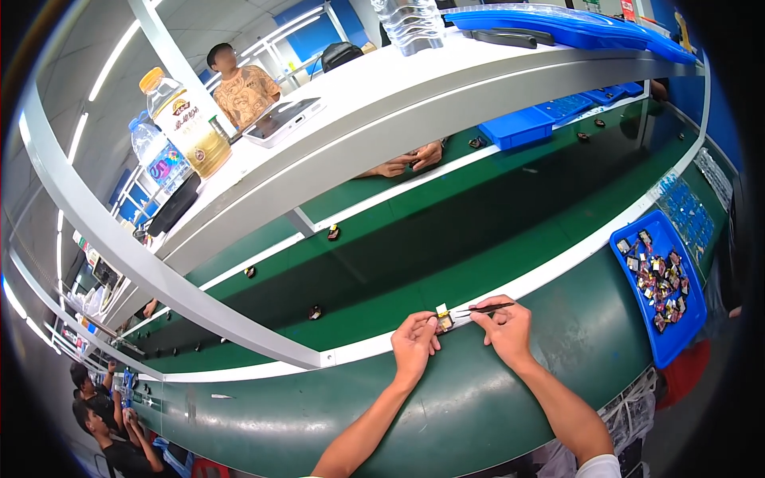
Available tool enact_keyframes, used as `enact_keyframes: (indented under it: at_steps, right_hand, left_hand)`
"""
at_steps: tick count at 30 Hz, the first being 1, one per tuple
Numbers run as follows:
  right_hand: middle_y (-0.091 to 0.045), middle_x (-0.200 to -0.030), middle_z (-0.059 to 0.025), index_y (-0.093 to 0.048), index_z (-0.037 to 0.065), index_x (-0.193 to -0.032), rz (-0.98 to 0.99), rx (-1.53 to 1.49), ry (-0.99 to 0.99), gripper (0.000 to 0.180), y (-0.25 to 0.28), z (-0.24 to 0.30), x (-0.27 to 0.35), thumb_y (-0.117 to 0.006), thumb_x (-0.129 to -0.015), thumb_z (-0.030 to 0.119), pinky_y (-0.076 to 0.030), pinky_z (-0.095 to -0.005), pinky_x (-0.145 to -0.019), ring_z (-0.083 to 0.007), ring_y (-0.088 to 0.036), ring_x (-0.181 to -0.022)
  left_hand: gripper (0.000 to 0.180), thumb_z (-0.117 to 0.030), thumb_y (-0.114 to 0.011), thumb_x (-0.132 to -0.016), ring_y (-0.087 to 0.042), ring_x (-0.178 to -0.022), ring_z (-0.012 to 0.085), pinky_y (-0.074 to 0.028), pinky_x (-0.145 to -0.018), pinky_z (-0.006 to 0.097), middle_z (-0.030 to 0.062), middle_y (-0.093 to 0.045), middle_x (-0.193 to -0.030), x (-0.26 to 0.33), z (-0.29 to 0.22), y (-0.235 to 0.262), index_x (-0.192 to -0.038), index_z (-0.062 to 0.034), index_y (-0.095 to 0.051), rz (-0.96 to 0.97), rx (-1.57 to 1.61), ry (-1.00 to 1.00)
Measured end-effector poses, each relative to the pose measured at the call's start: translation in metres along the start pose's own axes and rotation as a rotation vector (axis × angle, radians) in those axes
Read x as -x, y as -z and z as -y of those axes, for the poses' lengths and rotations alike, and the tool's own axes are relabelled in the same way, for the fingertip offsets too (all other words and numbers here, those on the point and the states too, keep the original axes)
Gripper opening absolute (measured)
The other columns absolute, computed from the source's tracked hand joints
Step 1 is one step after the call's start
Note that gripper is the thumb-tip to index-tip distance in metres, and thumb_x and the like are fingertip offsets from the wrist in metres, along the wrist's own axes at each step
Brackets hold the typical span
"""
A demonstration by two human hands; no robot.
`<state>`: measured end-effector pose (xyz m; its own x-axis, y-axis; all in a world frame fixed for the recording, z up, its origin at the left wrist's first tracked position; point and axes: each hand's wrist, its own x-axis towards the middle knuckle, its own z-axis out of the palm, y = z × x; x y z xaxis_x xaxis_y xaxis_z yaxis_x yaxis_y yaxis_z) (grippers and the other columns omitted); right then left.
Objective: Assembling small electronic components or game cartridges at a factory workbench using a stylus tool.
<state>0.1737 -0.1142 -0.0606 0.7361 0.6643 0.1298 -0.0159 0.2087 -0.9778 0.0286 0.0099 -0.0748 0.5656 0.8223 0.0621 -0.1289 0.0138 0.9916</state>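
Belt: dark green conveyor (pixel 446 239), running just beyond the hands.
Bench: green worktop (pixel 478 398), directly beneath them.
Shelf: white, long (pixel 382 88), overhead and beyond.
Light: ceiling tubes (pixel 111 60), far upper left.
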Motion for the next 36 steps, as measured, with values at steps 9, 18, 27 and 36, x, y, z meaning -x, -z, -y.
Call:
enact_keyframes:
  at_steps: [9, 18, 27, 36]
  right_hand:
    - [-0.064, -0.06, -0.0022, -0.071, -0.005, -0.095, -0.019, 0.016, 0.007, 0.014, -0.004, -0.004, -0.001, -0.079, -0.084, -0.001, -0.039, -0.0213, -0.042, -0.0047, -0.053, -0.043]
    - [-0.061, -0.055, -0.0007, -0.072, -0.004, -0.092, -0.033, 0.085, 0.038, 0.013, -0.001, -0.003, 0.004, -0.08, -0.082, -0.001, -0.036, -0.0215, -0.041, -0.0036, -0.051, -0.042]
    - [-0.066, -0.074, 0.0011, -0.071, -0.003, -0.088, -0.075, 0.064, 0.083, 0.011, 0.001, -0.002, -0.004, -0.08, -0.081, -0.004, -0.028, -0.0175, -0.048, 0.0033, -0.04, -0.054]
    - [-0.068, -0.077, 0.0009, -0.07, -0.003, -0.093, 0.039, 0.071, 0.149, 0.013, -0.001, 0.011, 0.0, -0.078, -0.083, -0.005, -0.028, -0.0168, -0.047, 0.0028, -0.04, -0.053]
  left_hand:
    - [0.019, -0.008, -0.066, -0.098, -0.059, -0.055, 0.011, -0.041, -0.045, 0.021, 0.0099, -0.069, -0.084, -0.002, 0.0, 0.001, -0.11, 0.0067, -0.065, 0.008, -0.01, -0.008]
    - [0.018, -0.008, -0.065, -0.098, -0.059, -0.055, 0.0108, -0.042, -0.045, 0.021, 0.0091, -0.068, -0.084, 0.003, -0.002, 0.0, -0.109, 0.0064, -0.065, 0.005, -0.017, -0.002]
    - [0.017, -0.008, -0.064, -0.098, -0.058, -0.052, 0.0105, -0.041, -0.043, 0.022, 0.0083, -0.067, -0.08, -0.002, -0.002, 0.002, -0.109, 0.0047, -0.066, -0.005, -0.046, -0.029]
    - [0.02, -0.008, -0.065, -0.099, -0.061, -0.055, 0.0115, -0.044, -0.044, 0.022, 0.0098, -0.069, -0.083, -0.005, -0.005, -0.003, -0.11, 0.0081, -0.066, 0.015, 0.042, 0.026]
